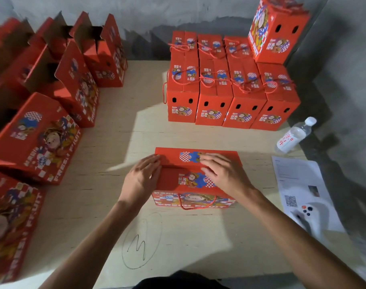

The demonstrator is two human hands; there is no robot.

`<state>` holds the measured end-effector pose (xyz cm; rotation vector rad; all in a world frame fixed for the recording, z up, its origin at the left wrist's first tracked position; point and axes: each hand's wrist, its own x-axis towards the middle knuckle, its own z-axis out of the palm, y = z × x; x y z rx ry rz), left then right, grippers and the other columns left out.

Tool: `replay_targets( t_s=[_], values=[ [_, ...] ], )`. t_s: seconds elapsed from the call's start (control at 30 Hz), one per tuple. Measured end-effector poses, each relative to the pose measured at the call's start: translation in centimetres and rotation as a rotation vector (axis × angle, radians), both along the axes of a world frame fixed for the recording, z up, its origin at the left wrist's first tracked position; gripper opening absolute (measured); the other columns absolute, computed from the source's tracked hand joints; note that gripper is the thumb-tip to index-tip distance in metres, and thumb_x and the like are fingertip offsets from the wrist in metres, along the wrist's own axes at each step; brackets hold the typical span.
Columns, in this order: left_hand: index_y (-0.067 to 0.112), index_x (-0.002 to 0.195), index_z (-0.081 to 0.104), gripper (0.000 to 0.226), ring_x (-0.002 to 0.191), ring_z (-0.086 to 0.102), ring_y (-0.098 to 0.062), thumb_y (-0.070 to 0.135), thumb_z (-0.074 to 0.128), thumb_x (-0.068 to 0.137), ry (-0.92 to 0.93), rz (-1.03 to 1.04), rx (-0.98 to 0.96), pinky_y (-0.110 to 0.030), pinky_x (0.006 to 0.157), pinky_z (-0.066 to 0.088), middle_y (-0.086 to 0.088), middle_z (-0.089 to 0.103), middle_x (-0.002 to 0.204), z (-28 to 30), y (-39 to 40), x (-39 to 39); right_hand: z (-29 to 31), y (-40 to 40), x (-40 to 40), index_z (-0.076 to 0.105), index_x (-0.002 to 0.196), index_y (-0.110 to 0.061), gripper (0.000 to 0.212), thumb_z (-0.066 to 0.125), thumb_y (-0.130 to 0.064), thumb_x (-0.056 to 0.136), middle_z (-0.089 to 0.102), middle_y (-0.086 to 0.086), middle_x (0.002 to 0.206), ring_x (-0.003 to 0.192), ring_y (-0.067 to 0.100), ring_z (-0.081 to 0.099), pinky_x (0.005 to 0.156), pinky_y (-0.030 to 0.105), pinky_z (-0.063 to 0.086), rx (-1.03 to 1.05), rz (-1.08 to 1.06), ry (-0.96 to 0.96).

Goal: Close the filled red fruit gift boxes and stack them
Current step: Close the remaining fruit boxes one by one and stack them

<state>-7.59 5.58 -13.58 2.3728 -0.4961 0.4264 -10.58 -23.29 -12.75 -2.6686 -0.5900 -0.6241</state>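
Both of your hands are pressing down on the red fruit gift box (195, 180) sitting in front of you on the plywood tabletop (119, 205): your left hand (141, 179) is lying flat-fingered over the left end of the lid flaps, and your right hand (221, 172) is spreading its straight fingers across the middle seam, gripping nothing, likely so the two top flaps are staying level while they meet. Its red rope handle (196, 203) is hanging down the near face, out of the way of the flaps. Closed boxes (230, 97) are waiting in rows at the far right, one more (277, 32) standing on top, which is probably where this one is heading. Open boxes (77, 65) are lining the left side, within easy reach. A water bottle (293, 135) is lying well clear at the right.
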Motion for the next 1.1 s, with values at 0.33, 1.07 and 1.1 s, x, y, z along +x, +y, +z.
replay_targets(
  t_s=[0.33, 1.07, 1.1],
  values=[
    [0.004, 0.091, 0.077, 0.003, 0.105, 0.071, -0.026, 0.003, 0.078, 0.088, -0.015, -0.071, -0.010, -0.040, 0.087, 0.059, -0.006, 0.076, 0.112, 0.4, -2.5, -0.5, 0.3, -0.9, -0.9, 0.080, 0.106, -0.004, 0.027, 0.087, -0.006, 0.079, 0.075, 0.009, 0.116, 0.109, 0.023, 0.073, 0.091, 0.043, 0.061, 0.024, -0.052, -0.013],
    [0.003, 0.096, 0.080, 0.012, 0.107, 0.072, -0.023, -0.002, 0.078, 0.086, 0.001, -0.033, -0.054, -0.040, 0.092, 0.058, -0.007, 0.076, 0.113, 0.9, -3.0, -1.1, -0.3, -6.0, -4.1, 0.077, 0.113, -0.002, 0.040, 0.079, 0.015, 0.077, 0.073, 0.010, 0.122, 0.110, 0.023, 0.072, 0.091, 0.037, 0.061, -0.027, -0.182, 0.006],
    [0.002, 0.096, 0.080, 0.012, 0.107, 0.072, -0.023, -0.002, 0.078, 0.086, 0.005, -0.028, -0.057, -0.039, 0.092, 0.058, -0.007, 0.076, 0.113, 1.0, -3.1, -1.1, -0.3, -6.1, -4.4, 0.077, 0.111, -0.003, 0.037, 0.080, 0.013, 0.077, 0.074, 0.009, 0.121, 0.106, 0.022, 0.073, 0.089, 0.035, 0.061, -0.003, -0.220, -0.012]
  ],
)
